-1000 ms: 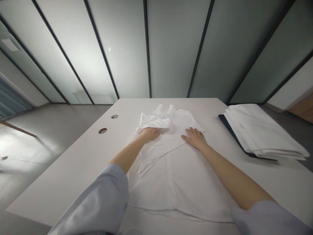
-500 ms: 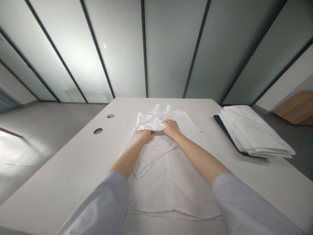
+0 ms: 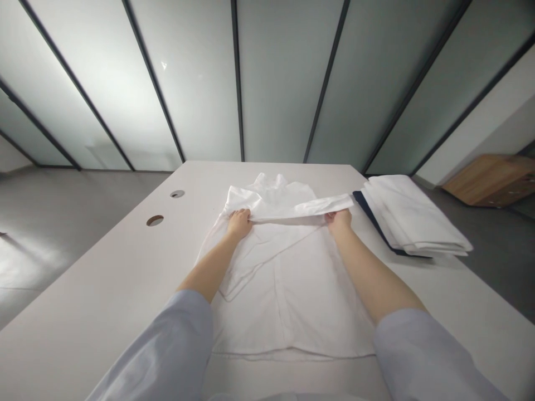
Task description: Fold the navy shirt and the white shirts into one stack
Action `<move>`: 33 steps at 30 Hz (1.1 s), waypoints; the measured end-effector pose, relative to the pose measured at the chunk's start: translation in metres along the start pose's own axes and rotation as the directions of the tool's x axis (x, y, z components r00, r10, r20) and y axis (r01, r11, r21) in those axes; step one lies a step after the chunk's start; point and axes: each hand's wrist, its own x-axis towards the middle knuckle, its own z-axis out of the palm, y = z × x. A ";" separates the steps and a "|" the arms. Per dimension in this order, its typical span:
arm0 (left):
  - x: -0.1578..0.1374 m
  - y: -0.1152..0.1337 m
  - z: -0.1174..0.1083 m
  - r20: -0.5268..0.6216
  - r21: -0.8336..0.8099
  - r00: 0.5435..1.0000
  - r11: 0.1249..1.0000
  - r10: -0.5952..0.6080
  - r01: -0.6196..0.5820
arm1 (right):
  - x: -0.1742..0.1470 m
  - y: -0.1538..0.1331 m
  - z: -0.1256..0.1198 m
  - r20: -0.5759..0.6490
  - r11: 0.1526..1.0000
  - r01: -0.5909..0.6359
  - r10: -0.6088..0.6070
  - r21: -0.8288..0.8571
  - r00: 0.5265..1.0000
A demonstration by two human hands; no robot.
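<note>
A white long garment, which looks like a coat or shirt, lies on the table with its hem towards me. A strip of its cloth, apparently a sleeve, runs crosswise over the upper part. My right hand is closed on the right end of this strip and holds it slightly raised. At the strip's left part, my left hand is closed on the cloth, fingers on top and their tips partly hidden. Beyond my hands the collar end is bunched up.
The white table has two round holes on its left side. A stack of folded white cloth lies on a dark blue piece at the right edge. Frosted glass panels stand behind; a wooden cabinet is at far right.
My right hand has moved right, drawing the strip out straight across the garment. My left hand has shifted slightly left and up. The whole view has turned a little to the right.
</note>
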 end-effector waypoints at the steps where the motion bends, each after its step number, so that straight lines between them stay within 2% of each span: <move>1: 0.000 0.000 0.000 -0.001 0.002 1.000 1.000 -0.004 0.004 | 0.001 0.001 -0.008 0.016 0.998 -0.053 0.053 0.038 0.998; 5: 0.000 0.001 -0.001 0.004 0.018 0.999 0.999 -0.032 0.032 | 0.001 0.001 -0.023 0.134 0.993 -0.095 0.086 0.064 0.987; 11: 0.001 -0.001 -0.004 0.032 0.030 0.999 0.999 -0.013 0.012 | -0.021 -0.013 -0.037 0.149 0.999 0.028 -0.024 -0.025 0.989; 13: 0.002 -0.008 -0.007 0.044 0.043 0.999 0.999 0.004 -0.006 | -0.034 -0.020 -0.051 0.216 0.998 0.056 -0.046 -0.039 0.975; 15: 0.004 -0.019 -0.011 0.058 0.067 0.998 0.998 0.014 -0.018 | -0.047 -0.028 -0.069 0.333 0.995 0.085 -0.063 -0.052 0.941; 17: 0.004 -0.031 -0.016 0.081 0.089 0.996 0.996 0.022 -0.030 | -0.059 -0.034 -0.088 0.459 0.987 0.119 -0.057 -0.108 0.887; 20: 0.003 -0.046 -0.022 0.092 0.109 0.996 0.994 0.009 -0.019 | -0.069 -0.036 -0.107 0.556 0.950 0.121 0.064 -0.289 0.828; 22: 0.001 -0.052 -0.025 0.068 0.127 0.998 0.992 0.001 -0.009 | -0.072 -0.033 -0.109 0.581 0.930 0.069 0.167 -0.362 0.797; 24: 0.000 -0.054 -0.027 0.044 0.148 0.998 0.988 0.040 -0.047 | -0.072 -0.026 -0.105 0.584 0.914 0.053 0.212 -0.402 0.784; 27: -0.001 -0.054 -0.027 0.067 0.183 0.988 0.972 0.137 -0.147 | -0.067 -0.018 -0.093 0.581 0.834 0.162 0.214 -0.527 0.785; 29: 0.001 -0.054 -0.028 0.107 0.206 0.981 0.962 0.160 -0.180 | -0.063 -0.017 -0.086 0.593 0.781 0.217 0.229 -0.585 0.772; 30: 0.002 -0.055 -0.028 0.115 0.215 0.981 0.960 0.154 -0.176 | -0.061 -0.018 -0.084 0.599 0.783 0.218 0.233 -0.583 0.766; 33: 0.005 -0.064 -0.033 0.074 0.210 0.991 0.970 0.107 -0.120 | -0.060 -0.024 -0.082 0.617 0.860 0.144 0.225 -0.490 0.755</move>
